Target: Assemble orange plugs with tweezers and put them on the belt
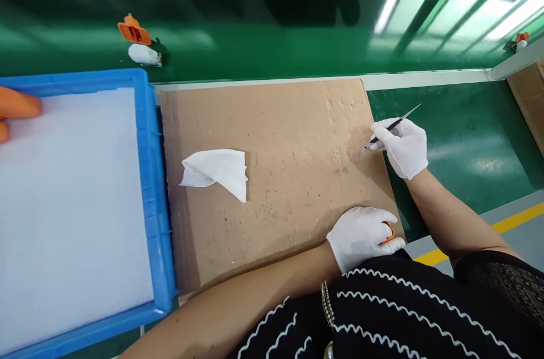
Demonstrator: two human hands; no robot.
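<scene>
My right hand (403,146), in a white glove, pinches thin metal tweezers (393,125) at the right edge of the brown cardboard sheet (289,178). The tweezers' tip rests near the cardboard surface. My left hand (361,234), also gloved in white, is curled around a small orange part (389,233) at the cardboard's near right corner, close to my body. A folded white wipe (216,172) lies on the left part of the cardboard, apart from both hands.
A blue tray (151,178) lined with white foam stands at the left; orange-gloved fingers of another person (17,107) reach in at its far left. An orange and white part (138,42) lies on the green conveyor belt (272,19). Another sits at far right (519,41).
</scene>
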